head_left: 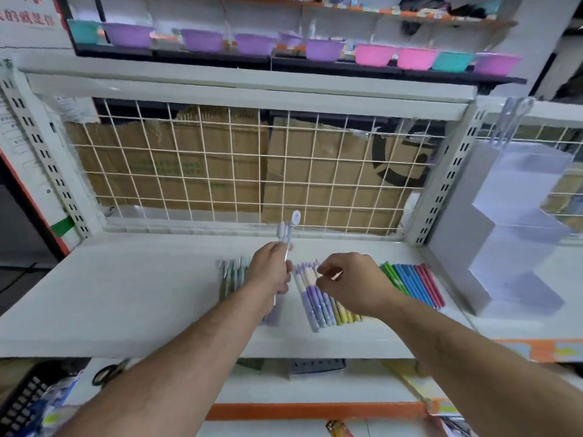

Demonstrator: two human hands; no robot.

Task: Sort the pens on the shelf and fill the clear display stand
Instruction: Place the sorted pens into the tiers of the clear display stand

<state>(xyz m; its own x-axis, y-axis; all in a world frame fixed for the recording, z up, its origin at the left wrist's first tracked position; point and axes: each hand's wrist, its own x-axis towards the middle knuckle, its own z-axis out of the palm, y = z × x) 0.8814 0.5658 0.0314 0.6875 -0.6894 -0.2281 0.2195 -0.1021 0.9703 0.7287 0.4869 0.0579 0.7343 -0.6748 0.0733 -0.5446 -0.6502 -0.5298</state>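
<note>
Single head-worn view, looking forward and down, close over shelf

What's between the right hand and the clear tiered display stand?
Head view: a row of green, blue and red pens on the white shelf, between right hand and stand.

Bright, even light; soft blur, edges bowed by wide-angle lens

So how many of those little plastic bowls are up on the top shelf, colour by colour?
Purple bowls: 6, one small and partly hidden
Pink bowls: 2
Teal bowls: 2
Total: 10
</note>
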